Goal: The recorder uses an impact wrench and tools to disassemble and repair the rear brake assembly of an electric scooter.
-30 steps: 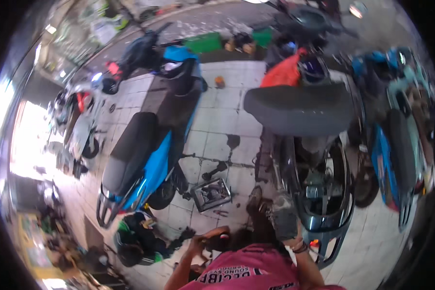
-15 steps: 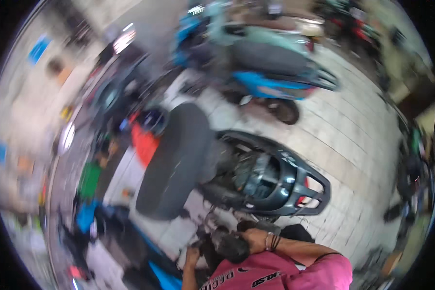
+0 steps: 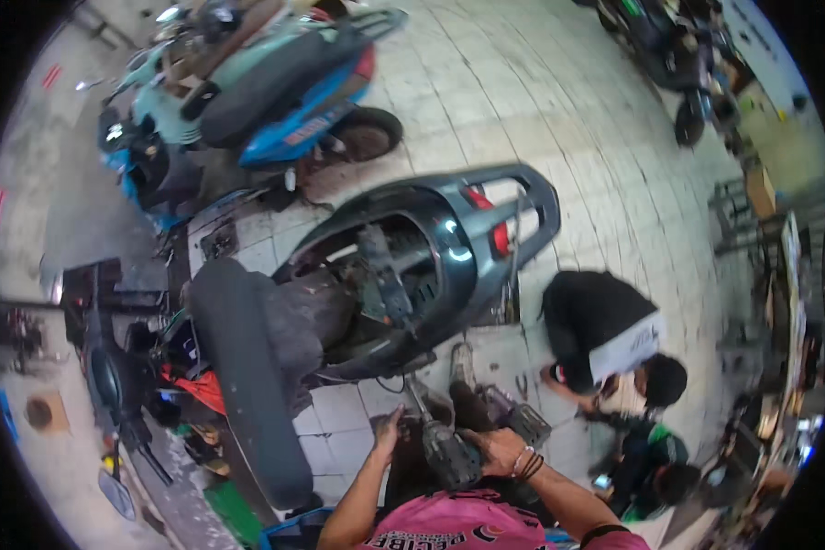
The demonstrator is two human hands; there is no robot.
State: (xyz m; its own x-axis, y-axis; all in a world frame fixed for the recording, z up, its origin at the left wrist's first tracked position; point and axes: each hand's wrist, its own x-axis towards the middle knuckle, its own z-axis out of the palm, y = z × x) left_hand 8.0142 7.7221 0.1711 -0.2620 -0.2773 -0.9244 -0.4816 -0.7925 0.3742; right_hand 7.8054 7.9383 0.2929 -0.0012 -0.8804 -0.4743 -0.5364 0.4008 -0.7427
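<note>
My right hand point(image 3: 500, 451) is closed around the upper side of a bulky dark metal piece point(image 3: 451, 456) in front of my lap. A silvery shaft point(image 3: 419, 396) rises from that piece toward the scooter. Just left of it, my left hand point(image 3: 387, 438) is curled, fingers drawn together; what they hold, if anything, is hidden. Ahead stands a dark grey scooter body point(image 3: 449, 240), its open bay showing the frame inside. Its long black seat point(image 3: 252, 385) is tipped up at the left. A second dark, pinkish-grey metal piece point(image 3: 520, 420) lies right of my right hand.
A person in black point(image 3: 596, 321) crouches close on the right, hands low near the floor; another person point(image 3: 655, 472) is below them. Blue and mint scooters point(image 3: 302, 101) stand far left. A workbench point(image 3: 793, 293) with clutter lines the right edge. Tiled floor point(image 3: 605, 211) stretches behind the scooter.
My view has swung to the right, bringing the crouching people into sight. The scooter sits further left and higher in the picture. My right hand stays on the dark metal piece.
</note>
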